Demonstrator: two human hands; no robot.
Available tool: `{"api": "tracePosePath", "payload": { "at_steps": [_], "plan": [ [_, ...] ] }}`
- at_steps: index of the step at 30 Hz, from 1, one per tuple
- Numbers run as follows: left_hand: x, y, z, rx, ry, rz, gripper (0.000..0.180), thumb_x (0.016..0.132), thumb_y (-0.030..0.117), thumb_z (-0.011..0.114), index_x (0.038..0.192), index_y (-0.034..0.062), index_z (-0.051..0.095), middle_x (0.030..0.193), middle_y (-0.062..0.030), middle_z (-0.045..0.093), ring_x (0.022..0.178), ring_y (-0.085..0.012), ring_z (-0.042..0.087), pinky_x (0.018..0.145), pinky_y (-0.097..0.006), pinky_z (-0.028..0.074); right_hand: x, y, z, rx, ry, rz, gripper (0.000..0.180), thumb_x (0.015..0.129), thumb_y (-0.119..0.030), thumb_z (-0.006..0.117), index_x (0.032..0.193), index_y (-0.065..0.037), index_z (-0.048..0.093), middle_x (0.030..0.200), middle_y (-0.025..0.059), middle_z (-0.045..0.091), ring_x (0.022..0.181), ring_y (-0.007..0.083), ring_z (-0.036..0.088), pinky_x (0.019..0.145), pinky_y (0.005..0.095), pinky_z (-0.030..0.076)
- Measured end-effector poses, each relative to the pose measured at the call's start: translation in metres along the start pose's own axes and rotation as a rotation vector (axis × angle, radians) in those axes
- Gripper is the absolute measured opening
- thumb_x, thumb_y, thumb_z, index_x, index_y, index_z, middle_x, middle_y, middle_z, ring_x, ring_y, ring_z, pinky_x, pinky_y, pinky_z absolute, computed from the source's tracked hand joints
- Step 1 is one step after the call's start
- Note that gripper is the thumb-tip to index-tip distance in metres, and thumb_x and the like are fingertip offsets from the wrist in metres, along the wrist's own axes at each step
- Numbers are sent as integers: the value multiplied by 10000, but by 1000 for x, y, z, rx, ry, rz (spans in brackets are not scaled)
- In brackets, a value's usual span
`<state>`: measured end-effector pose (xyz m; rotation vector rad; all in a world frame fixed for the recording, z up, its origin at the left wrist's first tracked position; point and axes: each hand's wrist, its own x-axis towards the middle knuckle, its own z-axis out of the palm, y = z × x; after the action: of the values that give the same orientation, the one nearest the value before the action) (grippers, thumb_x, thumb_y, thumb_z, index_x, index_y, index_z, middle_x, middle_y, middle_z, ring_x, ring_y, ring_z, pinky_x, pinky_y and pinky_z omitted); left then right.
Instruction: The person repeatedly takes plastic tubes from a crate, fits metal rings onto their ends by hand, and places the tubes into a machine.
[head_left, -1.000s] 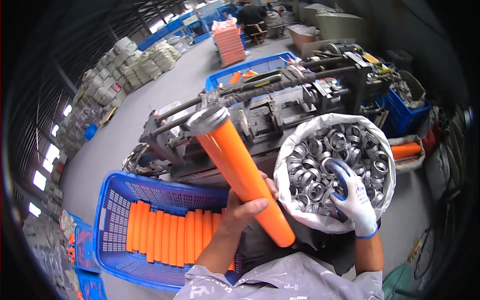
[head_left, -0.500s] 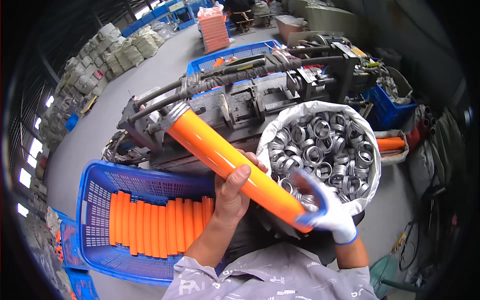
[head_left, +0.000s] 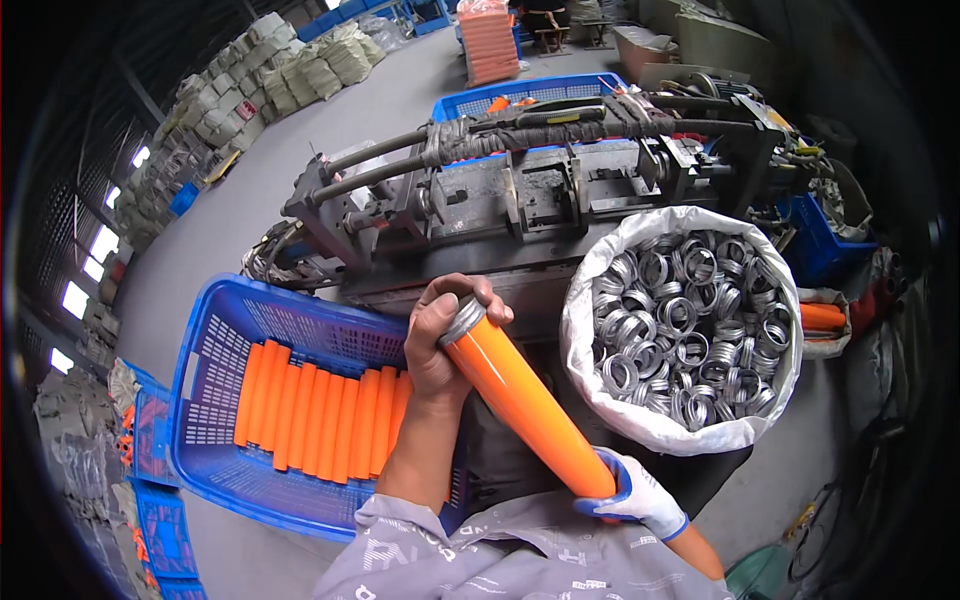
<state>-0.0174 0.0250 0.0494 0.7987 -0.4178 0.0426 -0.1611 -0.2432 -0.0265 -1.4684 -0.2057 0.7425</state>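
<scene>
Left hand [head_left: 442, 335] bare, fingers curled shut over the far end of orange tube [head_left: 525, 403], pressing on metal ring [head_left: 459, 321] capping that end. Right hand [head_left: 632, 496] in white glove, clamped round the tube's near end. Tube slanted from far left to near right, just in front of the body. Blue crate [head_left: 225, 340] of more orange tubes at left; white sack [head_left: 585, 340] full of metal rings at right; grey machine [head_left: 520, 190] beyond

Even, soft daylight, sharp at centre; fisheye bending and heavy dark vignetting swallow the edges, with bright windows far left.
</scene>
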Motion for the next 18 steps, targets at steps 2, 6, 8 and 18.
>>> {"api": "tracePosePath", "payload": {
  "at_steps": [2, 6, 8, 18],
  "plan": [
    [0, 4, 7, -15, 97, 17, 377, 895, 317, 635, 1139, 34, 687, 980, -109, 627, 862, -228, 644, 857, -417, 539, 2, 5, 1, -5, 2, -39, 749, 733, -211, 883, 1362, 26, 553, 1111, 36, 660, 982, 98, 568, 918, 275, 461],
    [0, 3, 0, -148, 72, -16, 353, 876, 244, 631, 1102, -22, 685, 993, -154, 638, 889, -260, 652, 889, -427, 532, 4, 6, -2, 6, -36, -45, 766, 750, -231, 879, 1391, 6, 531, 1088, 48, 682, 879, 103, 612, 830, 277, 512],
    [-1, 6, -3, -156, 22, -49, 355, 866, 255, 630, 1091, -10, 700, 980, -142, 633, 886, -258, 651, 893, -425, 530, 4, 5, -1, 70, -73, -1, 752, 752, -220, 879, 1383, 5, 539, 1100, 46, 680, 915, 103, 612, 860, 276, 504],
    [-1, -3, -4, -274, -20, -13, 407, 836, 302, 640, 1127, 27, 707, 985, -108, 623, 886, -236, 644, 892, -419, 521, 9, 14, 1, 136, -147, -36, 680, 758, -194, 884, 1329, 20, 583, 1191, 57, 666, 1072, 125, 585, 1001, 297, 442]
  ]
}}
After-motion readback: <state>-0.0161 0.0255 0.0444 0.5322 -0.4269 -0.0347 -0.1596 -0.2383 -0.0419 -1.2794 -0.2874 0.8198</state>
